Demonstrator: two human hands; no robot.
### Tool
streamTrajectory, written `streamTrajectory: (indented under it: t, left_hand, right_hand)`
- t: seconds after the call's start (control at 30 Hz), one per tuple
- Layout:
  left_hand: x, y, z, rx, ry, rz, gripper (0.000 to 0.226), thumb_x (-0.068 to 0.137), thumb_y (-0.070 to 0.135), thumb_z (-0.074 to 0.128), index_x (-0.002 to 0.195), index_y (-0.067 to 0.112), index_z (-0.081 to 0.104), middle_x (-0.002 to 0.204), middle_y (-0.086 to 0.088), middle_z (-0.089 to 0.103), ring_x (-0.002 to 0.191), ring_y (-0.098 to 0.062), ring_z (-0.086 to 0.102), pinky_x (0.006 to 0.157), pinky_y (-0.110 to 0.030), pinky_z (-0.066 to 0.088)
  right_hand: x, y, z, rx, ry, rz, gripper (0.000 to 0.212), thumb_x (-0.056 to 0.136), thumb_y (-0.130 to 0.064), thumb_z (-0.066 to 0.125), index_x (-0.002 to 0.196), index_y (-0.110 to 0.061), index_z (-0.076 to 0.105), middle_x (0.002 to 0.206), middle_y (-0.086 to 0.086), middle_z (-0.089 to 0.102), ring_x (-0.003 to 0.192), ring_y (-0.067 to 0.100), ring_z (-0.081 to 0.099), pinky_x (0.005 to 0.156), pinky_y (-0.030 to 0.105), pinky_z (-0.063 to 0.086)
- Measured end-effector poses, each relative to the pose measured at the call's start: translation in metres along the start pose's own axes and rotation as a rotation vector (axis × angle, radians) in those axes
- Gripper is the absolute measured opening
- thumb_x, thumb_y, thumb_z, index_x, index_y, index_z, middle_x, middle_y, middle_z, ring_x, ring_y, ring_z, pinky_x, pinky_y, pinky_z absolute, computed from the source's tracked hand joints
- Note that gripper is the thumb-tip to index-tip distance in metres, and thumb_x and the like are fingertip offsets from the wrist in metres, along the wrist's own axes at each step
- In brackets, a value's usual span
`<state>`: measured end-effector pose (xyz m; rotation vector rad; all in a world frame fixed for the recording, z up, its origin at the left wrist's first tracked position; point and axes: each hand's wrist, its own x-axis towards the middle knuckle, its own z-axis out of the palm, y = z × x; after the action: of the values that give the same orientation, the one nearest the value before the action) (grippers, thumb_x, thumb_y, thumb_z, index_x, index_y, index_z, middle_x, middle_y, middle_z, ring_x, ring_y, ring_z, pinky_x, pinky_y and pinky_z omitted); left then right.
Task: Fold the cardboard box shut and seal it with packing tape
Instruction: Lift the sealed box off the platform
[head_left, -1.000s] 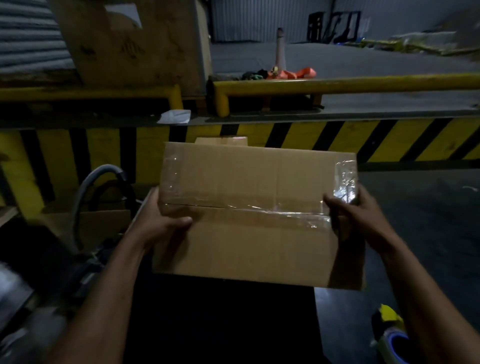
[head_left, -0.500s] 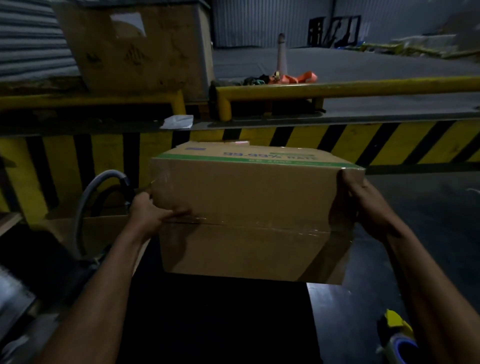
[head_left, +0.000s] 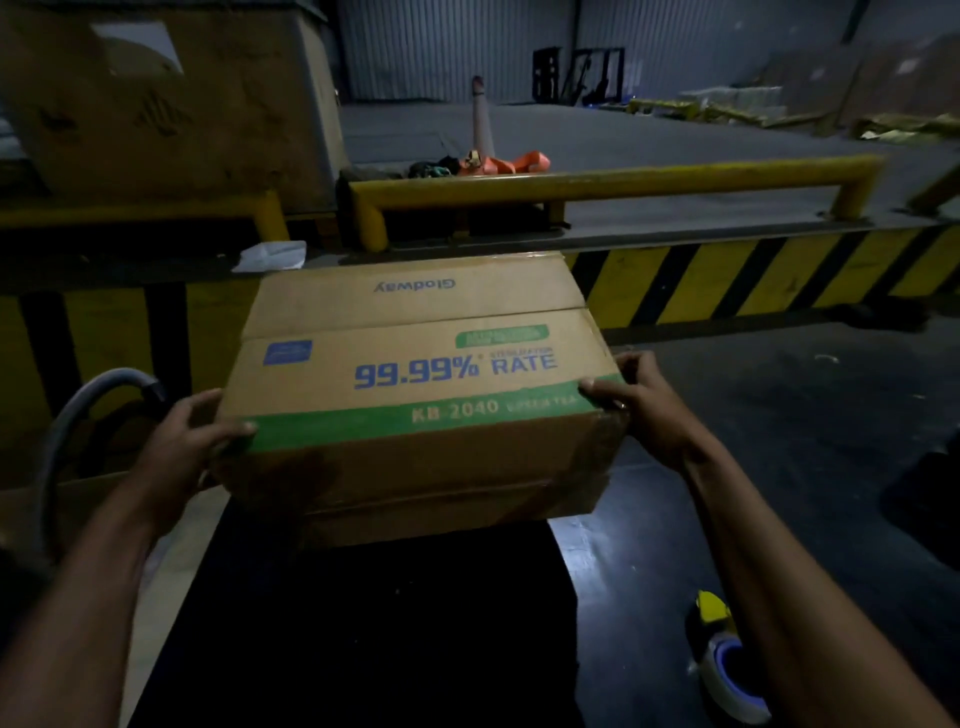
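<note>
One box (head_left: 415, 410) was held above the dark counter (head_left: 363, 623), one hand at each end: left grip (head_left: 182, 447) and right grip (head_left: 644, 410) clamped on it. One tape dispenser (head_left: 727, 670) lay on the floor.

dim warehouse, dark floor (head_left: 779, 441), yellow-black barrier (head_left: 753, 280)

Yellow rail (head_left: 613, 179), grey hose (head_left: 78, 400)

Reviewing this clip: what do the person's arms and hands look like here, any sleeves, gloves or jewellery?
Both forearms are bare as far as the frame shows, with no sleeves, watch or wristband in view. The left hand and right hand wear no gloves. A small glint on a right finger may be a ring; the picture is too dim to tell.
</note>
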<state>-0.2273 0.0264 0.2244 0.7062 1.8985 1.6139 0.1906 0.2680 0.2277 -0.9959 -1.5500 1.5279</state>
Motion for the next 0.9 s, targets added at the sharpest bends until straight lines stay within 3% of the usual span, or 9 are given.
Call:
streamTrajectory:
  t: [0.07, 0.13, 0.2, 0.3, 0.5, 0.63, 0.73, 0.8, 0.9]
  left_hand:
    - [0.002, -0.01, -0.005, 0.049, -0.071, -0.011, 0.095, 0.059, 0.022, 0.091, 0.142, 0.016, 0.045, 0.134, -0.014, 0.058, 0.106, -0.032, 0.063, 0.065, -0.041, 0.06]
    - [-0.001, -0.013, -0.003, 0.062, -0.109, -0.062, 0.112, 0.05, 0.035, 0.098, 0.146, 0.023, 0.041, 0.134, -0.007, 0.06, 0.111, -0.031, 0.064, 0.081, -0.049, 0.057]
    - [-0.009, -0.012, 0.005, 0.126, -0.184, -0.047, 0.101, 0.062, 0.032, 0.094, 0.147, 0.025, 0.041, 0.131, -0.002, 0.062, 0.112, -0.026, 0.063, 0.092, -0.046, 0.052]
    - [-0.014, -0.017, 0.011, 0.17, -0.148, 0.016, 0.084, 0.075, 0.008, 0.084, 0.148, 0.019, 0.043, 0.128, -0.003, 0.057, 0.112, -0.021, 0.054, 0.089, -0.039, 0.046]
    - [-0.023, -0.039, 0.013, 0.133, -0.053, -0.027, 0.108, 0.056, 0.005, 0.093, 0.146, 0.014, 0.034, 0.156, -0.013, 0.036, 0.141, -0.03, 0.036, 0.111, -0.053, 0.038]
    - [-0.025, -0.046, 0.013, 0.11, -0.101, -0.065, 0.112, 0.056, 0.013, 0.093, 0.148, 0.024, 0.031, 0.154, -0.007, 0.038, 0.137, -0.032, 0.042, 0.107, -0.058, 0.042]
    - [-0.025, -0.062, 0.017, 0.178, -0.124, -0.049, 0.104, 0.071, -0.009, 0.082, 0.154, 0.021, 0.028, 0.147, -0.006, 0.042, 0.136, -0.032, 0.042, 0.107, -0.052, 0.041]
    - [-0.031, -0.072, 0.022, 0.204, -0.111, -0.056, 0.093, 0.073, -0.015, 0.078, 0.15, 0.015, 0.036, 0.135, -0.005, 0.048, 0.128, -0.027, 0.047, 0.098, -0.044, 0.044]
    - [-0.036, -0.085, 0.023, 0.16, -0.098, -0.12, 0.075, 0.075, 0.004, 0.083, 0.142, 0.013, 0.05, 0.132, -0.004, 0.058, 0.12, -0.028, 0.056, 0.092, -0.043, 0.049]
  right_hand:
    - [0.002, 0.008, -0.006, -0.051, -0.033, -0.004, 0.082, 0.066, -0.016, 0.084, 0.134, -0.022, 0.039, 0.133, 0.009, 0.05, 0.113, 0.029, 0.06, 0.089, 0.052, 0.055]
    - [0.004, 0.013, -0.009, -0.078, -0.11, -0.014, 0.097, 0.063, -0.006, 0.08, 0.145, -0.032, 0.034, 0.136, 0.007, 0.049, 0.116, 0.03, 0.058, 0.09, 0.054, 0.055]
    - [0.002, 0.016, -0.01, -0.099, -0.179, -0.016, 0.095, 0.072, 0.009, 0.071, 0.146, -0.037, 0.033, 0.131, 0.011, 0.051, 0.113, 0.031, 0.06, 0.085, 0.051, 0.057]
    - [0.0, 0.022, -0.01, -0.1, -0.148, 0.029, 0.086, 0.075, 0.015, 0.063, 0.142, -0.031, 0.036, 0.127, 0.014, 0.048, 0.11, 0.034, 0.058, 0.084, 0.052, 0.057]
    - [0.0, 0.058, -0.002, -0.036, -0.053, 0.031, 0.069, 0.073, 0.008, 0.076, 0.121, -0.02, 0.036, 0.126, 0.011, 0.051, 0.111, 0.028, 0.06, 0.078, 0.037, 0.059]
    - [0.001, 0.084, -0.002, -0.089, -0.099, 0.024, 0.093, 0.073, 0.017, 0.068, 0.142, -0.033, 0.031, 0.129, 0.0, 0.053, 0.114, 0.019, 0.059, 0.08, 0.037, 0.059]
    - [-0.002, 0.1, 0.005, -0.14, -0.081, 0.04, 0.079, 0.074, 0.019, 0.062, 0.137, -0.025, 0.042, 0.124, 0.0, 0.057, 0.114, 0.02, 0.058, 0.069, 0.028, 0.059]
    - [-0.003, 0.107, 0.011, -0.129, -0.079, 0.057, 0.068, 0.077, 0.017, 0.062, 0.131, -0.021, 0.048, 0.121, 0.002, 0.059, 0.113, 0.024, 0.06, 0.074, 0.034, 0.06]
    - [-0.003, 0.112, 0.015, -0.069, -0.058, 0.064, 0.048, 0.083, -0.002, 0.07, 0.125, -0.02, 0.055, 0.118, 0.002, 0.065, 0.109, 0.022, 0.064, 0.087, 0.043, 0.057]
